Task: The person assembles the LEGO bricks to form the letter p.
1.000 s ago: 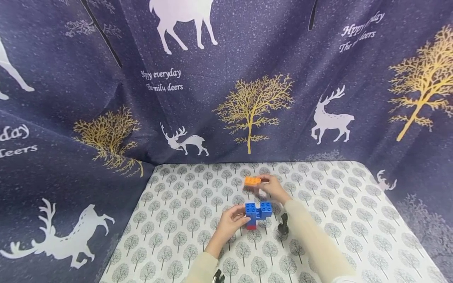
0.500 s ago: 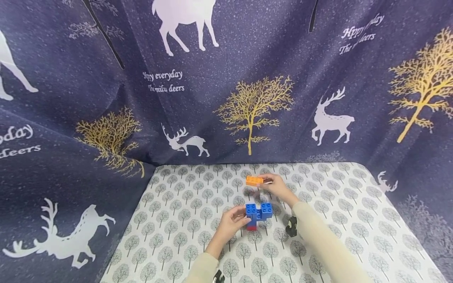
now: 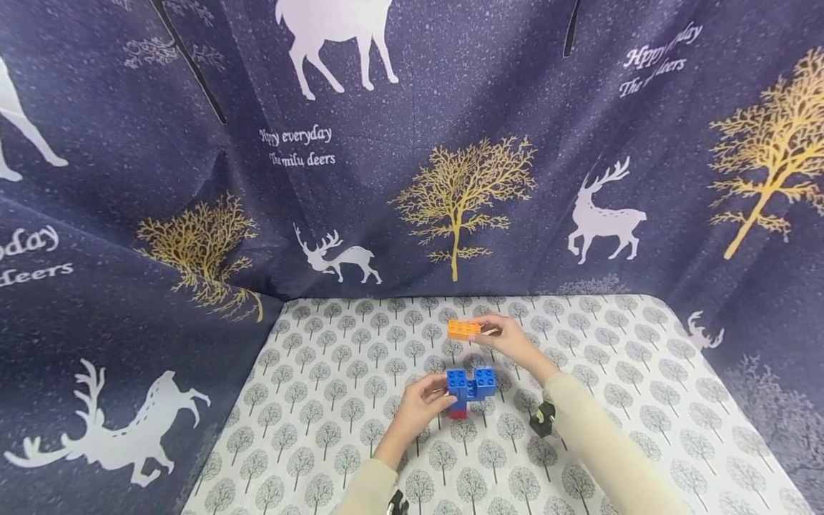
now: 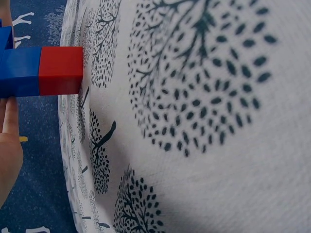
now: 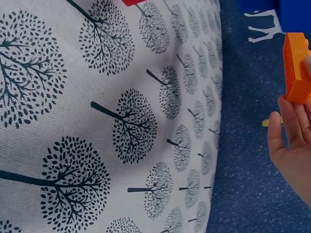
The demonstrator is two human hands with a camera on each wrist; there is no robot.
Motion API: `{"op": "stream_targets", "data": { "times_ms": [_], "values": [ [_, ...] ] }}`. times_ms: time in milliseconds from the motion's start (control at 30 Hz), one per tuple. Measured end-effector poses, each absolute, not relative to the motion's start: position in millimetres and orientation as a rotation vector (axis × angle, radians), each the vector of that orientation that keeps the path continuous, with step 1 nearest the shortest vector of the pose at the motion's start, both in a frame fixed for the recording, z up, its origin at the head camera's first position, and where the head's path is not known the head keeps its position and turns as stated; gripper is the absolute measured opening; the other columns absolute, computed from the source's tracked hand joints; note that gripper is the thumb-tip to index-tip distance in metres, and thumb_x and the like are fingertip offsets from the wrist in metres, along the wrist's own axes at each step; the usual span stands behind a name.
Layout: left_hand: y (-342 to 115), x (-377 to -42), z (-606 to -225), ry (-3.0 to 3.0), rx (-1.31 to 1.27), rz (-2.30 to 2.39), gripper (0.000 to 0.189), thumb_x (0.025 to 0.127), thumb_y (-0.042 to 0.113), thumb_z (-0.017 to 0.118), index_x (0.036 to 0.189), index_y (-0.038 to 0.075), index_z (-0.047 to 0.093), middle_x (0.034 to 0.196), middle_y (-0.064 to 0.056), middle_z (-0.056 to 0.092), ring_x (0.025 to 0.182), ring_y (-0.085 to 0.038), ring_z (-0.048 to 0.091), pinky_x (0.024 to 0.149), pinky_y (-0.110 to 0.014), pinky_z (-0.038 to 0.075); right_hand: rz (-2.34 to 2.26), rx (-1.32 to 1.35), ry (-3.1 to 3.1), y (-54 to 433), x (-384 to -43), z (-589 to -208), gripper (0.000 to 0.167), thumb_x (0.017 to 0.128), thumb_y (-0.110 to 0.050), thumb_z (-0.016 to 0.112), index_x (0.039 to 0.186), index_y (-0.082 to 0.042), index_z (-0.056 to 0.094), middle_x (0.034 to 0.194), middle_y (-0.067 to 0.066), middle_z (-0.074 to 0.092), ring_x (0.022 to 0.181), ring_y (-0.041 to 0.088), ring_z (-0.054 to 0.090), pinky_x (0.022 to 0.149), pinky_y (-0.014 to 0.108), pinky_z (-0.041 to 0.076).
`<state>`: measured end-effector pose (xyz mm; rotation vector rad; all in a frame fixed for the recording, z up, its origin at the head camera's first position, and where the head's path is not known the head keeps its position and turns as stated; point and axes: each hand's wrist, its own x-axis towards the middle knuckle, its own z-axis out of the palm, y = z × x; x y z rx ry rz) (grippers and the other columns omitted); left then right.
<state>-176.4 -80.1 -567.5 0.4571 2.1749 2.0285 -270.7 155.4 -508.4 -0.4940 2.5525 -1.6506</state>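
My left hand (image 3: 420,409) grips a small build of blue toy building blocks (image 3: 458,386) by its left side. Two blue blocks stand up at its top with a gap between them, and a red block (image 4: 60,70) forms its foot, close to the tablecloth. Farther back and higher, my right hand (image 3: 510,339) pinches an orange toy building block (image 3: 462,330) by its right end. In the right wrist view this orange block (image 5: 295,68) sits between thumb and fingers, apart from the blue blocks (image 5: 296,13).
The table carries a white cloth (image 3: 309,415) printed with grey trees. A dark blue curtain (image 3: 412,214) with deer and golden trees hangs behind it and along the left. A black wrist device (image 3: 543,418) sits by the right forearm.
My right hand and the orange block have shifted slightly to the right, and the right forearm has swung right. The left hand and the blue build have stayed nearly still.
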Motion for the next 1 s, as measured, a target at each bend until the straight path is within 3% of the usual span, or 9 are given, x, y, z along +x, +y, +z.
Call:
{"op": "stream_targets", "data": {
  "times_ms": [333,567,800,1000],
  "values": [
    [-80.0,-176.0,-565.8,2.164,0.423,2.017,0.046,0.085,0.019,0.073,0.125,0.002,0.058,0.127,-0.016,0.06,0.119,-0.031,0.056,0.098,-0.026,0.049,-1.709,-0.576,2.454,160.0,-239.6,-478.4,0.038,0.087,-0.009,0.071,0.12,0.004,0.061,0.111,0.022,0.061,0.096,0.037,0.061,0.079,0.032,0.058],
    [-80.0,-173.5,-562.9,2.161,0.425,2.021,0.042,0.086,0.014,0.072,0.124,0.003,0.059,0.126,-0.016,0.06,0.119,-0.033,0.056,0.1,-0.031,0.049,-1.743,-0.639,2.475,168.2,-235.4,-490.3,0.035,0.083,-0.013,0.075,0.116,-0.006,0.066,0.105,0.01,0.063,0.093,0.028,0.062,0.08,0.026,0.058],
    [-79.2,-164.6,-541.0,2.171,0.419,1.999,0.041,0.086,0.012,0.072,0.122,-0.001,0.059,0.124,-0.02,0.061,0.118,-0.037,0.056,0.1,-0.034,0.049,-1.707,-0.806,2.504,168.9,-220.2,-486.3,0.034,0.083,-0.018,0.075,0.115,-0.009,0.067,0.104,0.004,0.066,0.091,0.022,0.063,0.083,0.038,0.058],
    [-79.0,-163.1,-535.7,2.136,0.415,2.034,0.041,0.085,0.01,0.072,0.122,-0.002,0.059,0.123,-0.022,0.06,0.118,-0.039,0.055,0.097,-0.027,0.051,-1.692,-0.804,2.474,166.4,-211.6,-483.9,0.034,0.084,-0.016,0.075,0.116,-0.01,0.066,0.113,0.007,0.065,0.093,0.024,0.063,0.088,0.046,0.055]
  ]
}}
